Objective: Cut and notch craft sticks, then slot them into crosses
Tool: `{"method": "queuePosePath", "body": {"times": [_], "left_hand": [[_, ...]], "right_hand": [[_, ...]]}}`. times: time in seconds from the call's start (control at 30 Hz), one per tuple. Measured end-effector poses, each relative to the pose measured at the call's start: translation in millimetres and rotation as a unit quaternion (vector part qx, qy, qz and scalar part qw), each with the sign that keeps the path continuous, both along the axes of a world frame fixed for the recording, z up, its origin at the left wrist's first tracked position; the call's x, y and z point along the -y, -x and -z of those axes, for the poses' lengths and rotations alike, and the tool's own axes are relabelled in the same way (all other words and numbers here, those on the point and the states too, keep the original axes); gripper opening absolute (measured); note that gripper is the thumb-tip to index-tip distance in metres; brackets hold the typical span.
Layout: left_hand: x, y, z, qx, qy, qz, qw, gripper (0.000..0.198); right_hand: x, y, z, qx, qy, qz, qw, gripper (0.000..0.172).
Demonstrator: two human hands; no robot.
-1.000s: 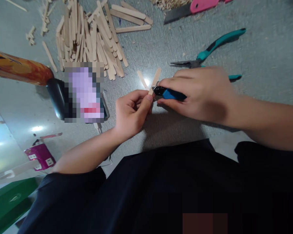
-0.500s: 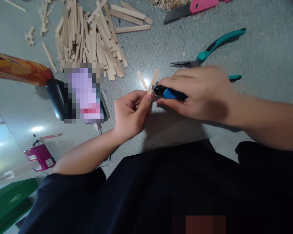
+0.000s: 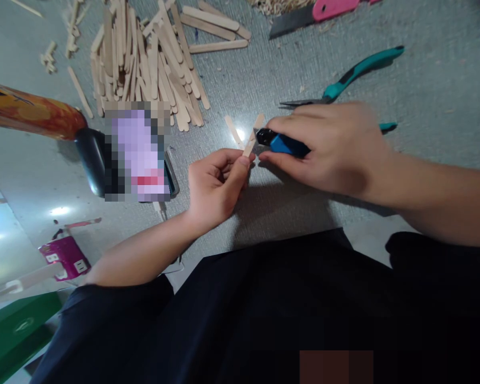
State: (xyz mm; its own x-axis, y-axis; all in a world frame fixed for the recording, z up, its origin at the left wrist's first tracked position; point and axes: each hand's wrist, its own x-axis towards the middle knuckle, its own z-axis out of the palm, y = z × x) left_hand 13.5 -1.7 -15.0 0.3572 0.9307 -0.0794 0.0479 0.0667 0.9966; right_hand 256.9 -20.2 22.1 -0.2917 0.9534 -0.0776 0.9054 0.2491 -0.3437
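Observation:
My left hand (image 3: 220, 184) pinches the lower end of a short wooden craft stick (image 3: 254, 133), which points up and slightly right. My right hand (image 3: 332, 144) is wrapped around a blue and black utility knife (image 3: 284, 145), its grey blade against the right side of the stick. Just left of that stick, another small piece of craft stick (image 3: 234, 130) lies on the table. Beyond my right hand are needle-nose pliers (image 3: 364, 69) with teal handles, partly hidden by the hand.
A heap of craft sticks (image 3: 144, 58) covers the back left. A pink-handled saw (image 3: 296, 21) lies at the top near wood shavings (image 3: 282, 5). Left are a phone (image 3: 138, 149) with a blurred-out screen, an orange can (image 3: 28, 109) and a purple power adapter (image 3: 66, 257).
My right hand and the utility knife have shifted slightly up and right along the stick. My left hand keeps its pinch, almost unmoved.

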Motion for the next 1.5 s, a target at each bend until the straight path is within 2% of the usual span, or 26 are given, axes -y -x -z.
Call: {"method": "queuePosePath", "body": {"times": [0.17,0.4,0.53,0.67,0.73,0.83,0.9,1.0,1.1,1.17,1.3,1.43,1.5], "left_hand": [[-0.5,0.0,2.2,0.006,0.0,-0.004,1.0,0.049],[-0.2,0.1,5.9,0.004,-0.02,-0.013,1.0,0.048],[0.0,0.1,4.8,0.011,-0.022,-0.004,1.0,0.045],[0.0,0.0,3.1,0.004,-0.011,0.0,1.0,0.048],[0.3,0.2,2.9,-0.001,-0.006,-0.004,1.0,0.05],[1.3,0.8,4.4,-0.002,-0.006,-0.013,1.0,0.051],[2.2,0.8,6.6,0.012,-0.007,-0.026,1.0,0.047],[3.0,-0.9,10.3,0.068,-0.011,-0.082,0.994,0.039],[3.0,-3.9,12.6,0.124,-0.012,-0.137,0.983,0.033],[2.7,-5.0,12.8,0.132,-0.011,-0.149,0.98,0.032],[2.3,-4.2,12.8,0.077,-0.02,-0.134,0.988,0.041],[2.4,-4.0,14.8,0.074,-0.012,-0.126,0.989,0.045],[2.5,-5.2,15.6,0.089,-0.004,-0.123,0.988,0.045]], "right_hand": [[-0.5,0.2,-5.7,-0.01,0.005,0.016,1.0,0.058],[4.8,1.7,-0.4,0.012,0.011,-0.055,0.998,0.055],[3.7,1.0,3.6,-0.007,0.022,-0.029,0.999,0.05],[1.0,-1.7,1.1,0.017,0.004,-0.009,1.0,0.057],[-0.1,-2.7,-0.5,0.022,-0.003,0.004,1.0,0.055],[-1.3,-2.6,-2.4,-0.008,0.005,0.031,0.999,0.053],[-2.3,-1.8,-3.8,-0.025,0.012,0.048,0.998,0.058],[-4.3,-1.2,-5.6,-0.022,0.013,0.064,0.998,0.065],[-5.9,-1.6,-3.0,-0.005,0.002,0.055,0.998,0.06],[-6.3,-1.4,1.4,0.022,-0.012,0.048,0.999,0.053],[-6.7,-1.2,6.5,0.092,-0.029,0.025,0.995,0.048],[-9.9,-3.8,4.6,0.067,-0.045,0.026,0.996,0.043],[-13.8,-2.6,7.4,0.059,-0.068,-0.001,0.996,0.048]]}}
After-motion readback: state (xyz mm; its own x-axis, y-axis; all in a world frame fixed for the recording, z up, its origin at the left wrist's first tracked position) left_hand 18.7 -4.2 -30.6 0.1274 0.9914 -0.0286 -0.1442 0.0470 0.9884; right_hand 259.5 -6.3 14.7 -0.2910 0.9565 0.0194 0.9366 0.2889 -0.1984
